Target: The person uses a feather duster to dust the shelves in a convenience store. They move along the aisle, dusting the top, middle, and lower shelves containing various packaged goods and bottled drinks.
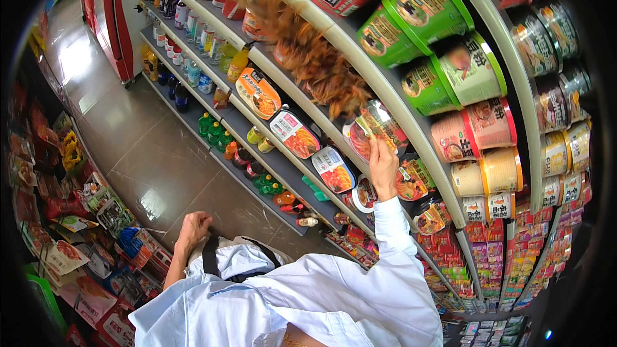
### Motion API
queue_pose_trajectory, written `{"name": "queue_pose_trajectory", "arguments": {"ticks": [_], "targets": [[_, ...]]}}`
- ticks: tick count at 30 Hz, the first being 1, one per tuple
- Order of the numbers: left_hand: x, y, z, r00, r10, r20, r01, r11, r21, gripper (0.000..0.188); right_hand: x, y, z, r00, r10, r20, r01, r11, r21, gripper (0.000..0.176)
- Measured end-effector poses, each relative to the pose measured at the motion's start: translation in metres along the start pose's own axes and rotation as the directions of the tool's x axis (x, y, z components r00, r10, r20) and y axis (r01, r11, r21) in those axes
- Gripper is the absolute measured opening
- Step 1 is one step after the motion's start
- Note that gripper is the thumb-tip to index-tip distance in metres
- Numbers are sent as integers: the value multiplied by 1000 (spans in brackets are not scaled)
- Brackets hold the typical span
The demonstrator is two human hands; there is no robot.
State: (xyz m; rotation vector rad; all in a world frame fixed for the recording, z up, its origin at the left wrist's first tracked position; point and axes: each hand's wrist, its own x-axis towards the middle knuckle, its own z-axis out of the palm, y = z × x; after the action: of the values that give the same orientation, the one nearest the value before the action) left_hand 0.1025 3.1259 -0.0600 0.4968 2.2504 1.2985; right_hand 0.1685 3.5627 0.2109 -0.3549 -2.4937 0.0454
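Observation:
My right hand [383,161] is closed around the pale handle of a brown feather duster [313,53], whose feathers look blurred. The duster reaches up and left from the hand, across the goods on a shelf of packaged instant food. Close to the hand are a round red instant-food bowl [356,140] and a clear-wrapped pack [383,123], partly behind the duster. On the shelf below lie oval and rectangular instant-meal trays [295,134]. My left hand [194,226] hangs at the left of my body over the floor, its fingers curled with nothing seen in them.
Green instant-noodle tubs [422,9] and other cups stand stacked on the upper shelves, behind pale shelf edges [385,82]. Drink bottles [214,132] line the lower shelves. Packaged foods [91,231] fill a display at the left. A red-and-white cabinet [111,19] stands at the aisle's far end.

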Motion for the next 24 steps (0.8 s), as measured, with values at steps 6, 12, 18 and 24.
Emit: {"name": "queue_pose_trajectory", "arguments": {"ticks": [6, 12, 18, 24], "targets": [[13, 35, -39, 979, 36, -201, -70, 983, -168, 19, -26, -10, 15, 927, 276, 254, -321, 934, 158, 19], [15, 52, -66, 979, 62, -195, -84, 991, -107, 21, 28, -56, 27, 996, 39, 80, -61, 952, 299, 21], [11, 49, -82, 975, 57, -217, -85, 989, -123, 21, 102, -91, 62, 990, 45, 132, -76, 968, 240, 25], [-6, 19, -91, 944, 18, -331, -68, 987, -142, 20, 78, -88, 108, 950, -92, 298, -16, 940, 342, 25]]}}
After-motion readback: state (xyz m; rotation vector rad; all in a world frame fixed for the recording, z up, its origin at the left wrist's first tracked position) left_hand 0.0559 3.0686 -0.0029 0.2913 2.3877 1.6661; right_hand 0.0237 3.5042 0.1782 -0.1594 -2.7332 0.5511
